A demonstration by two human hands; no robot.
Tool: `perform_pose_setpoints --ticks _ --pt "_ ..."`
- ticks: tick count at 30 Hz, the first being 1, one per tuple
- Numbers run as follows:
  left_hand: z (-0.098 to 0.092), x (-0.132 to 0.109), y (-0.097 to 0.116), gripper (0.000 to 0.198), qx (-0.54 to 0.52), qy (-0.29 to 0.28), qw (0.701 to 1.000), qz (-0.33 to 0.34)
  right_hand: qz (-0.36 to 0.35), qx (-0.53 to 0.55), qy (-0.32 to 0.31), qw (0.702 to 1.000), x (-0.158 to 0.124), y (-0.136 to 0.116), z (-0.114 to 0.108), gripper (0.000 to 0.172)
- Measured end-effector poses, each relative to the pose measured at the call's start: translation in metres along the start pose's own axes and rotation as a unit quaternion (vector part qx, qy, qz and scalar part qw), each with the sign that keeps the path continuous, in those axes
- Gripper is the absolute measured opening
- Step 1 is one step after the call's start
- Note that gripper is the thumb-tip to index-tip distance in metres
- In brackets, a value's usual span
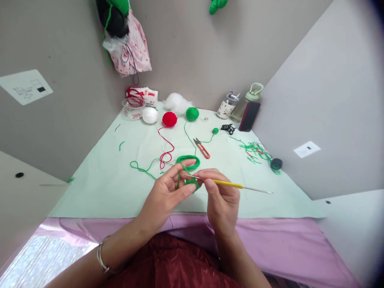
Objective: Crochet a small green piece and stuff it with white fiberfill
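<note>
My left hand (171, 186) pinches a small piece of green crochet work (192, 183), with green yarn running over its fingers. In my right hand (223, 196) is a crochet hook (229, 184) with a yellow handle, gripped like a pencil. Its thin metal tip points left and meets the green piece; whether it passes through a stitch I cannot tell. Just beyond my fingers lies a ring of green crochet (196, 163). Orange thread snips (202, 149) rest behind it on the pale table cover (96, 184).
White (150, 115), red (169, 119) and green (192, 114) yarn balls stand at the back, their strands trailing forward. Green yarn scraps (255, 150) and black tape (276, 163) lie right. A phone (250, 116) leans on a bottle (238, 110); a clear tub (133, 109) stands back left.
</note>
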State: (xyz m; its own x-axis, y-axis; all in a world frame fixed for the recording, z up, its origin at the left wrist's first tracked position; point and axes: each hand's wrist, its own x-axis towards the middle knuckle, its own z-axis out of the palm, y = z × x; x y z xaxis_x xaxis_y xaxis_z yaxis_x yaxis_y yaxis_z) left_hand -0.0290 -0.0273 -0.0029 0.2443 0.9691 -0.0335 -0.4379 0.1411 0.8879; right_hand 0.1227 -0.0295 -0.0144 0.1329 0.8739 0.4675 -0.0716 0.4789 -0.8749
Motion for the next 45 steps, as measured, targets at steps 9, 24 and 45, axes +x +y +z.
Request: perform_pose_setpoints --ticks 9,24,45 --pt "-0.005 -0.002 0.001 0.04 0.039 0.014 0.999 0.002 0.075 0.091 0.023 0.993 0.005 -0.002 -0.003 0.018" --pt "-0.003 -0.002 0.002 0.047 0.054 0.042 0.997 0.025 -0.194 -0.272 -0.065 0.94 -0.016 0.002 -0.01 0.037" --pt "-0.012 0.002 0.007 0.037 0.022 0.008 0.999 0.022 -0.027 0.02 0.005 0.999 0.0 -0.007 -0.006 0.018"
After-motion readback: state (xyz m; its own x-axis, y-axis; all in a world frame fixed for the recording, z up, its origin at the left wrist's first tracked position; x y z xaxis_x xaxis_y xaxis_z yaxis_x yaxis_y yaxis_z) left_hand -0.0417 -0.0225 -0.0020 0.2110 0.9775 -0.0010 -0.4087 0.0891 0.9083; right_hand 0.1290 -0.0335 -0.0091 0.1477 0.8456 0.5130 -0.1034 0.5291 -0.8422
